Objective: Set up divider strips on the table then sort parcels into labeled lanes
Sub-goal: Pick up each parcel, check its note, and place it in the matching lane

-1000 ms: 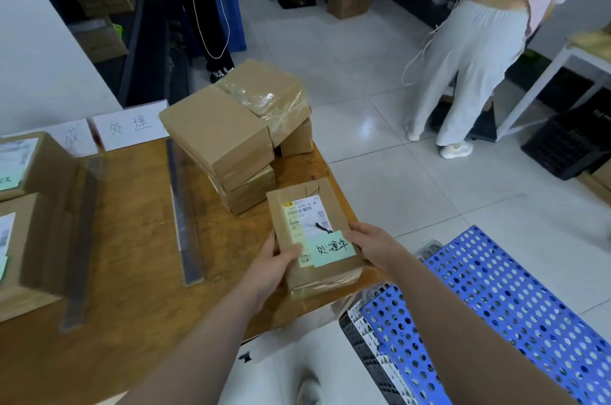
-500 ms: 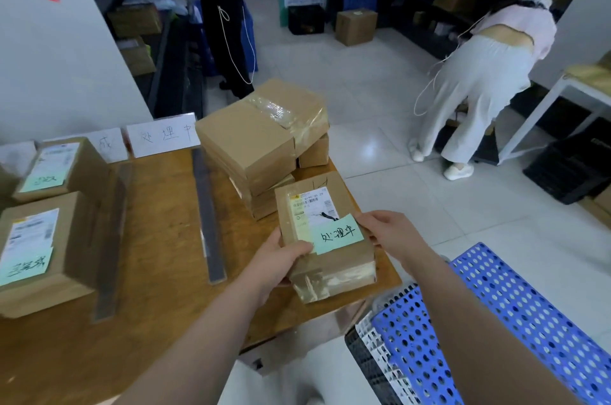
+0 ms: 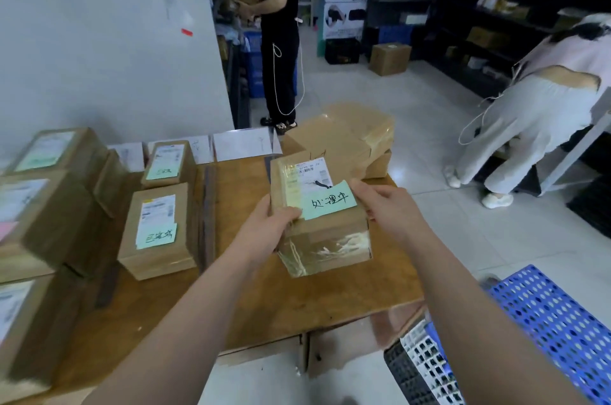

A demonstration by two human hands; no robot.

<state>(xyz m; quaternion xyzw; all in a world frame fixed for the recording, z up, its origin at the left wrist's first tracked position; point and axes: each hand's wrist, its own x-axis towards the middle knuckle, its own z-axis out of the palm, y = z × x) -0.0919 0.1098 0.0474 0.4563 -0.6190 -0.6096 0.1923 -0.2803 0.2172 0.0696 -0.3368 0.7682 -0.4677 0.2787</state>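
I hold a taped cardboard parcel [image 3: 325, 232] with a shipping label and a green handwritten note above the right part of the wooden table [image 3: 330, 299]. My left hand [image 3: 264, 232] grips its left side and my right hand [image 3: 390, 209] grips its right side. Behind it a stack of plain brown parcels [image 3: 344, 137] sits in the right lane. A dark divider strip [image 3: 208, 216] runs front to back; left of it lie two labelled parcels [image 3: 158, 229], [image 3: 168, 163]. A second strip [image 3: 107, 282] and more parcels [image 3: 43, 216] are further left. White lane label cards [image 3: 243, 143] stand at the far edge.
A blue perforated crate [image 3: 558, 325] over stacked crates stands at the table's right front. One person in black [image 3: 281, 34] stands by shelves behind the table. Another person in pale trousers [image 3: 529, 127] bends over at the right. A box [image 3: 390, 57] sits on the floor.
The parcel has been lifted off the table and raised toward the stack, with both hands still gripping it. The view has tilted up and left, showing more parcels at the left.
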